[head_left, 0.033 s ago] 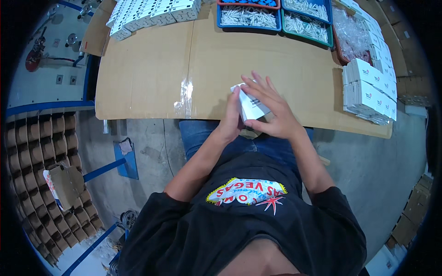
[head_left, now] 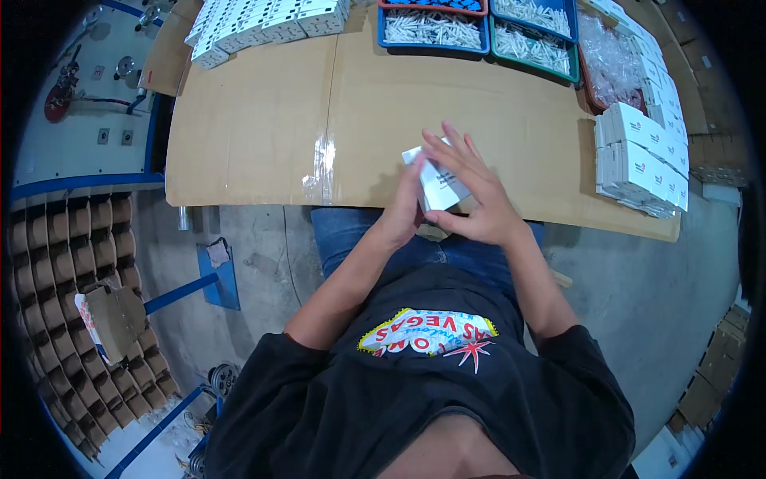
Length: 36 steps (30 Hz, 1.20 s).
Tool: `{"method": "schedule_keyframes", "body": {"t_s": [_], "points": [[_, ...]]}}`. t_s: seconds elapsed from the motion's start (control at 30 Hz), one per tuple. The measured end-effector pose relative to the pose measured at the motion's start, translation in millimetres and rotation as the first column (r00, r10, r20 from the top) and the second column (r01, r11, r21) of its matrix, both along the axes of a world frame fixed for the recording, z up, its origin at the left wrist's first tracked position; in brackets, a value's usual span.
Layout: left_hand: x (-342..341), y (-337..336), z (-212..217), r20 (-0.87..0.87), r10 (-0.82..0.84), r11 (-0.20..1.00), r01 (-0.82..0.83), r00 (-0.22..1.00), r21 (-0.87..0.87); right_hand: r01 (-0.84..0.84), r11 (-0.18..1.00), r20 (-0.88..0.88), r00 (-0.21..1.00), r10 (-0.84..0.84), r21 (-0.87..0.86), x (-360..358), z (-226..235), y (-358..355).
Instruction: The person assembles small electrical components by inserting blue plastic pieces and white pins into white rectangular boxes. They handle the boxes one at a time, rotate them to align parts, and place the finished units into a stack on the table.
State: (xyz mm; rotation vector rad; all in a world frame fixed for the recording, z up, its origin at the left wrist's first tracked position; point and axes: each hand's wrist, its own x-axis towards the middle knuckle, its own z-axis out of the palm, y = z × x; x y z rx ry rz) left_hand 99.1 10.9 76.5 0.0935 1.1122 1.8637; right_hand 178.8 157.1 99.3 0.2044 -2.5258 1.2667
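A small white cardboard box (head_left: 444, 185) is held between both my hands just above the near edge of the cardboard-covered table (head_left: 263, 128). My left hand (head_left: 401, 214) presses against the box's left side with its fingers together. Over the top and right side of the box lies my right hand (head_left: 477, 195), fingers spread. The lower part of the box is hidden by my hands.
Stacks of white boxes (head_left: 638, 164) stand at the table's right edge, and more white boxes (head_left: 263, 20) at the far left. Blue trays (head_left: 435, 30) and a green tray (head_left: 533, 46) hold small white parts. A cardboard divider rack (head_left: 72, 303) fills the floor at left.
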Motion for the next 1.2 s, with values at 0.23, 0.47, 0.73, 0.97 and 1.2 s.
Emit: {"method": "schedule_keyframes", "body": {"t_s": [0.23, 0.47, 0.73, 0.97, 1.2], "points": [[-12.8, -6.5, 0.7, -0.226, -0.052, 0.986, 0.086, 0.973, 0.145, 0.246, 0.672, 0.051, 0.954, -0.297, -0.699, 1.0, -12.3, 1.6], [-14.1, -6.4, 17.8, -0.432, -0.096, 0.989, 0.136, 0.897, 0.064, 0.15, 0.603, 0.039, 0.98, -0.194, -0.783, 8.4, -9.2, 12.1], [-20.2, -8.7, 22.3, -0.475, -0.141, 0.971, 0.216, 0.868, 0.106, 0.171, 0.591, 0.11, 0.984, -0.138, -0.788, 12.7, -0.5, 17.4], [-17.0, -8.5, 24.0, -0.471, -0.181, 0.966, 0.247, 0.863, 0.081, 0.182, 0.607, 0.148, 0.983, -0.105, -0.774, 14.5, 7.5, 23.8], [-1.9, 12.8, 14.7, 0.147, 0.161, 0.974, -0.182, 0.976, 0.138, 0.399, 0.475, 0.292, 0.913, -0.285, -0.784, 2.3, -0.9, 18.4]]}}
